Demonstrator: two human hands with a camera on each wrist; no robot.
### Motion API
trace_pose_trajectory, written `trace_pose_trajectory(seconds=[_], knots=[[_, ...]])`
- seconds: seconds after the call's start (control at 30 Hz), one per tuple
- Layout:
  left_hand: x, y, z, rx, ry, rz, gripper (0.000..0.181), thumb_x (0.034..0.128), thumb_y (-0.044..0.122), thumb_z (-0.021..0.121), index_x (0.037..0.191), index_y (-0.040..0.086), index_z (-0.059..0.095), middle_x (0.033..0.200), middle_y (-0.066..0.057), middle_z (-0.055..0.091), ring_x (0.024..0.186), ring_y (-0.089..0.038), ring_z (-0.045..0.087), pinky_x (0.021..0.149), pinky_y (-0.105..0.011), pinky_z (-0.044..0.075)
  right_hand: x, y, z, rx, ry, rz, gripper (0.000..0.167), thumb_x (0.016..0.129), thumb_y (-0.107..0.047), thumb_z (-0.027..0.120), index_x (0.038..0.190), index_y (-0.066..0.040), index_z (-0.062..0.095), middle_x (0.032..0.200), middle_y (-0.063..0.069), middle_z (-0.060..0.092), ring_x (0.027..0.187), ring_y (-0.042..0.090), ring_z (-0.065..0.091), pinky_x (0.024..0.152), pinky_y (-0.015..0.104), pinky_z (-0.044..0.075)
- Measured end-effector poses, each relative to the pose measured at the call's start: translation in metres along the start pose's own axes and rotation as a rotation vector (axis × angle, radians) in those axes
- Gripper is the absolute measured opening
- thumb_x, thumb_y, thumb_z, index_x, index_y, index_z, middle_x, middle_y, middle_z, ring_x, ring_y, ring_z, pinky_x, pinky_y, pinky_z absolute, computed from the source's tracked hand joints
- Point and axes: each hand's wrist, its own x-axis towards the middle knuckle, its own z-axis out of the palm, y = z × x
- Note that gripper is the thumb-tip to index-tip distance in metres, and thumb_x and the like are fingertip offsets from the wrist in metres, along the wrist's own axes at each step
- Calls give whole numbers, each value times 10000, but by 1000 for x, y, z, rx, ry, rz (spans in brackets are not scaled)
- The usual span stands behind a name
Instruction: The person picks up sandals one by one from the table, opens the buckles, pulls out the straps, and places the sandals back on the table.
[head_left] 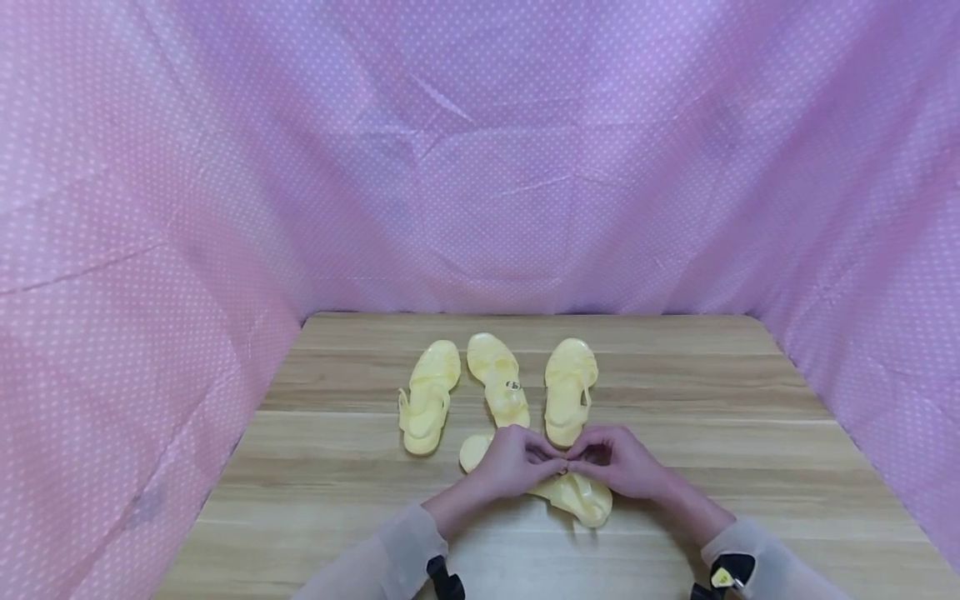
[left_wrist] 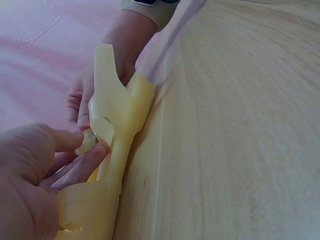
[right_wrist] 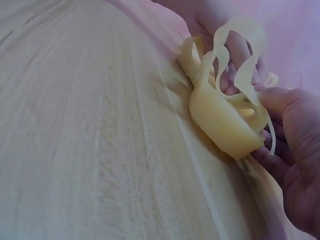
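Observation:
A pale yellow jelly sandal (head_left: 581,500) lies slantwise on the table under both hands, its toe end to the left and its heel end to the right. My left hand (head_left: 517,462) pinches the ankle strap (left_wrist: 86,144) between thumb and fingers, beside a small metal buckle (left_wrist: 93,134). From the other side my right hand (head_left: 622,462) meets it, thumb and fingers pinching the same strap. In the right wrist view the right hand (right_wrist: 302,145) is close by the sandal's heel (right_wrist: 225,122). The fingertips partly hide the buckle.
Three more yellow sandals lie farther back: a left one (head_left: 427,400), a middle one (head_left: 495,371) with its buckle showing, and a right one (head_left: 570,383). The wood-grain table (head_left: 712,375) is bordered by pink dotted cloth (head_left: 510,167) at the back and sides.

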Motion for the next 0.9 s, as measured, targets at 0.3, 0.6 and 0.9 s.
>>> trace_pose_trajectory(seconds=[0.3, 0.6, 0.9], knots=[[1, 3, 0, -35, -22, 13, 94, 930, 141, 822, 960, 51, 816, 821, -56, 818, 665, 26, 721, 659, -174, 608, -1, -1, 1, -18, 10, 38, 104, 927, -109, 820, 1026, -121, 790, 965, 46, 793, 891, 22, 714, 801, 244, 628], [1, 2, 1, 11, -15, 18, 85, 927, 159, 843, 947, 77, 844, 848, -43, 828, 697, 42, 733, 650, -154, 598, -2, -1, 0, -10, 3, 40, 103, 927, -92, 815, 1026, -105, 788, 966, 80, 786, 871, 27, 717, 778, 254, 634], [-1, 2, -1, -54, -27, -19, 60, 926, 77, 818, 908, 31, 782, 838, -60, 807, 709, -4, 736, 676, -172, 612, -1, 0, 0, -27, -3, 33, 103, 931, -107, 813, 1029, -114, 784, 964, 45, 788, 863, 35, 721, 779, 263, 638]])
